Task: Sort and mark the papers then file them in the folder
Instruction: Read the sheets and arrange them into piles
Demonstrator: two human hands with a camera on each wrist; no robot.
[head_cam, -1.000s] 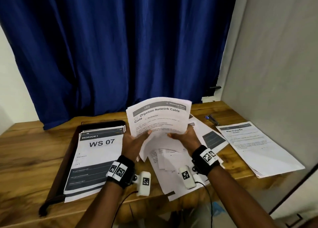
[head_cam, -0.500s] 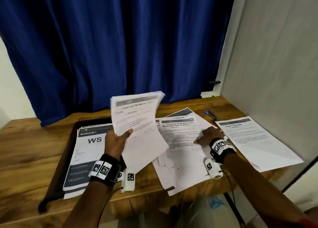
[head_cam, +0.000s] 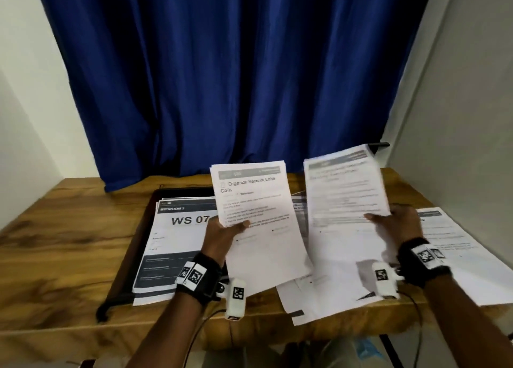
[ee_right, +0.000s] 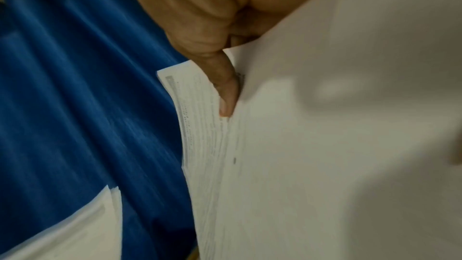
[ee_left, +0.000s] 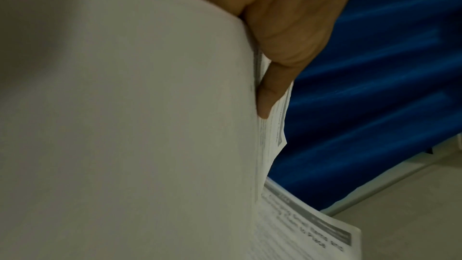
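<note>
Two hands, the left hand and the right hand, each hold up one sheaf of papers, making two lifted sheaves, while three paper piles lie around one black folder on one counter.

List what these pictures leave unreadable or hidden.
- Right hand's sheets: heading blurred, head view.
- Folder: mostly covered by the WS 07 stack, head view.
- Left hand's fingers: behind its sheets; left wrist view shows only the thumb.
</note>
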